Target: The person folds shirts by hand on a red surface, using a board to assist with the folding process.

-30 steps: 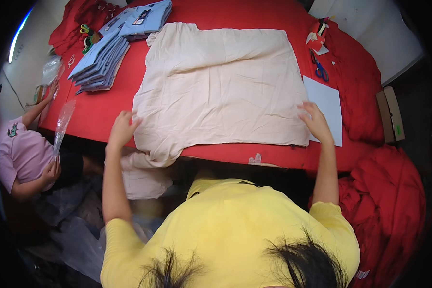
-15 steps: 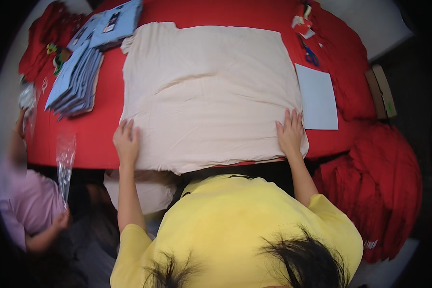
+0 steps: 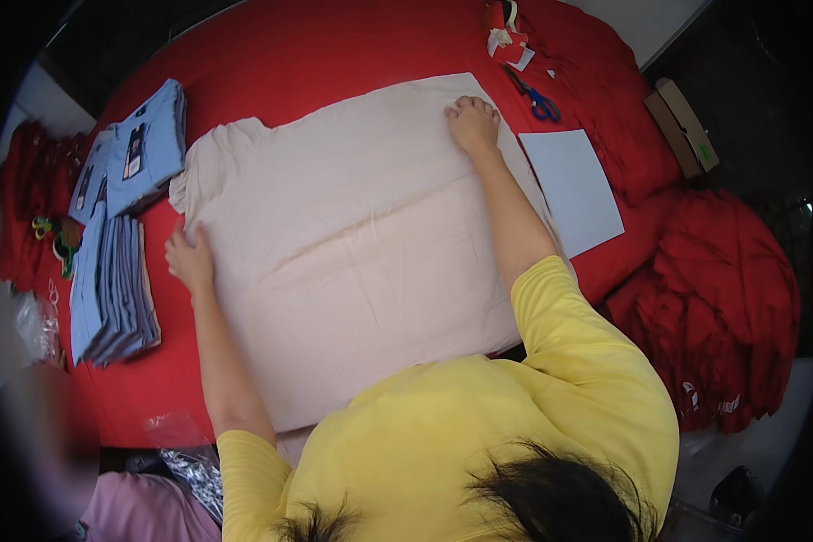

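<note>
A pale cream-pink T-shirt point(image 3: 370, 271) lies spread out in front of me, with a sleeve at its far left and a long crease across the middle. Along its left edge rests my left hand point(image 3: 190, 260), fingers apart. My right hand point(image 3: 474, 125) lies on the cloth near the far right corner, its fingers spread and slightly bent. Close to the shirt's right edge is a light blue-white rectangular board point(image 3: 575, 190). Folded light blue shirts point(image 3: 144, 149) sit by the sleeve, and a stack of folded blue garments point(image 3: 113, 289) stands left of my left hand.
Red cloth point(image 3: 289, 54) covers the table. Blue-handled scissors point(image 3: 542, 106) and a tape roll point(image 3: 512, 14) lie at the far right. Red garments point(image 3: 714, 298) hang at the right, near an open cardboard box point(image 3: 684, 126). A person in a pink top point(image 3: 149, 508) is at lower left beside clear plastic bags point(image 3: 190, 465).
Both hands have moved away from me along the shirt, the right one to its far corner. The shirt lies flatter and nearer to me. My view has turned.
</note>
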Action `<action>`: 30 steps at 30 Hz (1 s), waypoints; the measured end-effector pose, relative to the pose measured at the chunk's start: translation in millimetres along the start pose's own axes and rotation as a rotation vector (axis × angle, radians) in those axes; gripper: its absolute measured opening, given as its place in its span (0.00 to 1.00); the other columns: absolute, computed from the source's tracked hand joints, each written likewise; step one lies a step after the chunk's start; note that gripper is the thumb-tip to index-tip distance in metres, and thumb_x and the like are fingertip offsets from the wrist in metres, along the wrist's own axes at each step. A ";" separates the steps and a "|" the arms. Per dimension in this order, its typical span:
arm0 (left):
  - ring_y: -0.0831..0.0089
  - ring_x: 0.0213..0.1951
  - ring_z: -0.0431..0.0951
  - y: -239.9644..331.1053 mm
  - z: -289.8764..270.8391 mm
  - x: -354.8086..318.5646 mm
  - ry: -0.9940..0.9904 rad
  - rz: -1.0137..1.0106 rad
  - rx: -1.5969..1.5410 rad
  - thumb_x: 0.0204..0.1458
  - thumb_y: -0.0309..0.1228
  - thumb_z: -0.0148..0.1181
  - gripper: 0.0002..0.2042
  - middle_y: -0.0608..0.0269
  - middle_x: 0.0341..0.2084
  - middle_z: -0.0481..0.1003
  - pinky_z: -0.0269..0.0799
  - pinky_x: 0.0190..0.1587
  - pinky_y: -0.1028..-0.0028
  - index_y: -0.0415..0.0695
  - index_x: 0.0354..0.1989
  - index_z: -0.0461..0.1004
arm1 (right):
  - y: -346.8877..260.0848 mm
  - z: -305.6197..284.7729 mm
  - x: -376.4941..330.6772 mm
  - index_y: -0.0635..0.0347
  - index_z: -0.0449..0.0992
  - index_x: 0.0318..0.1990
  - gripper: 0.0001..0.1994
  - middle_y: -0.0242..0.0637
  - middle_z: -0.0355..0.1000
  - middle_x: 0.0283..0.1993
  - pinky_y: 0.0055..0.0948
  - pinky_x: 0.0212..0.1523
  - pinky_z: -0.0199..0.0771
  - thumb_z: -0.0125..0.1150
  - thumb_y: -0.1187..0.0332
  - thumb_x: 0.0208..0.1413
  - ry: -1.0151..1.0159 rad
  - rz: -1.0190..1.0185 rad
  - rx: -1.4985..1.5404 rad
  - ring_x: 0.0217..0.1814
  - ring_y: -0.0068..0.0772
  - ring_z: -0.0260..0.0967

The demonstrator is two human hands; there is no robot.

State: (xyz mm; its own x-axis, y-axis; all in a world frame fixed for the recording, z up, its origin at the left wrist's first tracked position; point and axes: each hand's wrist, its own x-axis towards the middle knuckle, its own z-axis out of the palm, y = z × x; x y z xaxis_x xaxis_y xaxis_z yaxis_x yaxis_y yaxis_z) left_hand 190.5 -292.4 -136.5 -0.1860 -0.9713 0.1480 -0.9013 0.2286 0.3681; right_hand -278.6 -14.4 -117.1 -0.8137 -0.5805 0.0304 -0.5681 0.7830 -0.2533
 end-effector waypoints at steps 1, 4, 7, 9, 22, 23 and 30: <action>0.53 0.65 0.57 6.1 -1.3 19.1 0.028 -0.045 -0.026 0.54 0.58 0.48 0.33 0.50 0.63 0.59 0.51 0.62 0.47 0.54 0.65 0.59 | -2.8 3.1 15.1 0.49 0.58 0.66 0.30 0.41 0.47 0.72 0.59 0.69 0.34 0.42 0.45 0.60 0.097 -0.023 0.003 0.74 0.48 0.40; 0.50 0.59 0.64 27.1 7.7 62.6 0.069 -0.055 -0.128 0.52 0.56 0.52 0.33 0.45 0.59 0.64 0.58 0.59 0.52 0.48 0.62 0.62 | -9.1 23.4 41.5 0.46 0.56 0.67 0.31 0.38 0.44 0.73 0.59 0.70 0.30 0.39 0.43 0.61 0.265 -0.061 -0.020 0.75 0.46 0.37; 0.46 0.54 0.70 48.7 26.2 91.4 0.090 0.148 -0.241 0.52 0.53 0.56 0.33 0.41 0.52 0.69 0.63 0.56 0.57 0.40 0.59 0.63 | -18.3 24.3 51.3 0.46 0.57 0.67 0.29 0.38 0.46 0.73 0.60 0.70 0.30 0.43 0.47 0.61 0.261 -0.072 -0.042 0.75 0.47 0.38; 0.43 0.50 0.72 57.4 33.9 99.7 0.148 0.231 -0.234 0.52 0.51 0.58 0.32 0.39 0.48 0.72 0.65 0.54 0.60 0.37 0.58 0.63 | 3.9 11.8 45.0 0.48 0.58 0.66 0.28 0.39 0.49 0.72 0.60 0.69 0.32 0.46 0.51 0.60 0.157 -0.005 -0.066 0.74 0.48 0.40; 0.53 0.64 0.57 56.1 17.9 -61.0 0.105 0.511 0.268 0.56 0.49 0.52 0.29 0.53 0.64 0.58 0.51 0.64 0.52 0.48 0.64 0.61 | 179.0 -51.3 -167.9 0.57 0.55 0.67 0.39 0.50 0.48 0.71 0.53 0.68 0.45 0.58 0.46 0.51 -0.047 0.244 0.015 0.73 0.58 0.41; 0.53 0.65 0.57 47.0 20.0 -56.6 0.104 0.448 0.223 0.57 0.48 0.51 0.28 0.52 0.64 0.58 0.51 0.64 0.54 0.47 0.63 0.62 | 183.5 -49.3 -163.5 0.58 0.58 0.66 0.37 0.51 0.52 0.69 0.48 0.68 0.49 0.57 0.46 0.52 -0.046 0.159 0.029 0.72 0.57 0.45; 0.50 0.54 0.67 -15.0 -38.6 -97.6 0.109 0.330 -0.044 0.53 0.42 0.57 0.25 0.47 0.53 0.67 0.63 0.56 0.59 0.41 0.57 0.66 | 142.4 -60.7 -183.3 0.62 0.76 0.42 0.13 0.53 0.75 0.41 0.51 0.44 0.70 0.51 0.64 0.58 0.060 0.230 -0.316 0.44 0.58 0.72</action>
State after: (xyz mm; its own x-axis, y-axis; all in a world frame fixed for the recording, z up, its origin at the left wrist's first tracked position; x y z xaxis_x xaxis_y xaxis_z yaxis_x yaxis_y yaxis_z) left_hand 237.3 -198.5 -121.0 -0.4191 -0.8328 0.3617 -0.7813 0.5338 0.3235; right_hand -217.9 217.0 -100.0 -0.9245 -0.3752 0.0666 -0.3724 0.9267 0.0502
